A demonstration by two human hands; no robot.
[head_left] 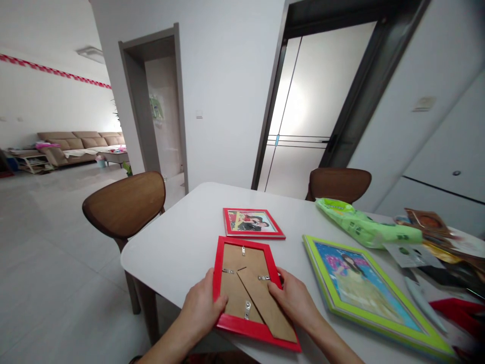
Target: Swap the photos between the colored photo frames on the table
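Note:
Between my two hands is a red picture frame (247,328), its back turned up toward me. A brown backing board (233,288) fills it, with small metal clips on the four sides and a slanted stand flap (265,308). My left hand (202,306) grips the frame's left edge, thumb on the back. On the right edge my right hand (295,298) holds it the same way, its thumb near a clip. Just beyond lies a second red picture frame (254,233) with a photo facing up. What shows on the held frame's front is hidden.
A large green picture frame (379,316) with a photo lies on the white table (166,253) to the right. Behind it are a green plastic packet (371,227) and assorted papers. Wooden chairs stand at the left (127,205) and far side (339,184).

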